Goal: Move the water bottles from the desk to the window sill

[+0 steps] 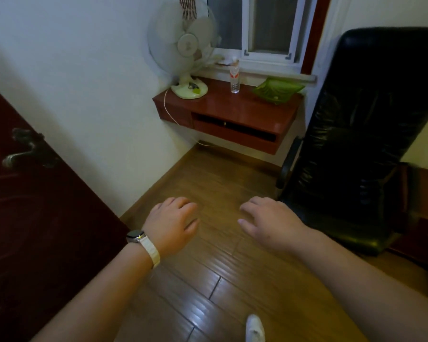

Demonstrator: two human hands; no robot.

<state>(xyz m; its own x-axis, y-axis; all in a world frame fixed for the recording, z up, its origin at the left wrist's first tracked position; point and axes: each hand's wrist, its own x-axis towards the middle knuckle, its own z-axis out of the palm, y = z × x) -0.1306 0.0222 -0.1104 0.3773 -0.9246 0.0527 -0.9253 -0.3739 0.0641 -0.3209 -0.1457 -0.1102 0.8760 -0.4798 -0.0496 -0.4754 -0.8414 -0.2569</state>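
Note:
A clear water bottle with a red label stands upright on the small reddish wall-mounted desk under the window. The pale window sill runs just behind and above the bottle. My left hand, with a watch on the wrist, and my right hand hover palm down over the wooden floor, well short of the desk. Both hands hold nothing and their fingers are loosely spread.
A white table fan stands on the desk's left end, its cord hanging down. A green tray lies at the desk's right end. A black office chair stands to the right, a dark door to the left.

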